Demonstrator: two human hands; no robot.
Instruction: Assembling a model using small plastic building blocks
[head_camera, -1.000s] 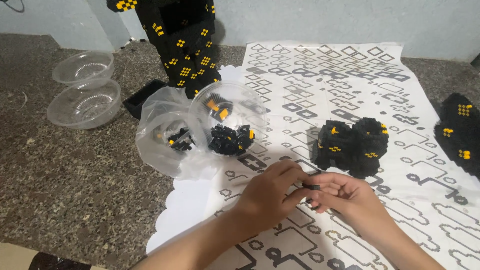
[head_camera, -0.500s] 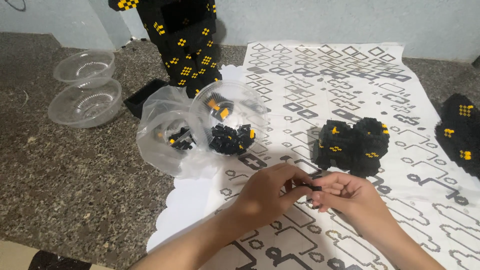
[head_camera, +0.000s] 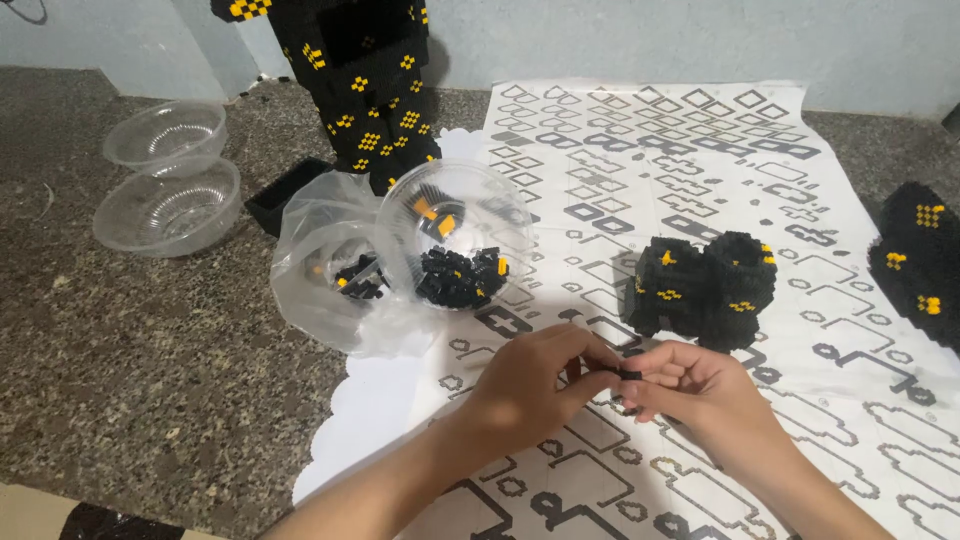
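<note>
My left hand (head_camera: 535, 385) and my right hand (head_camera: 695, 390) meet low in the middle of the head view, fingertips pinched together on a small black block piece (head_camera: 622, 375). Just behind the hands stands a black and yellow block assembly (head_camera: 705, 285) on the white patterned cloth (head_camera: 700, 150). To the left of it, a clear round bowl (head_camera: 460, 240) holds loose black and yellow blocks, with a clear plastic bag (head_camera: 335, 275) of more blocks beside it.
A tall black and yellow block structure (head_camera: 365, 90) rises at the back. Two stacked clear bowls (head_camera: 170, 185) sit at the left on the speckled stone counter (head_camera: 130, 350). Another black and yellow block build (head_camera: 920, 260) lies at the right edge.
Both hands stay pinched together on the small piece, with only slight finger shifts. Nothing else has moved.
</note>
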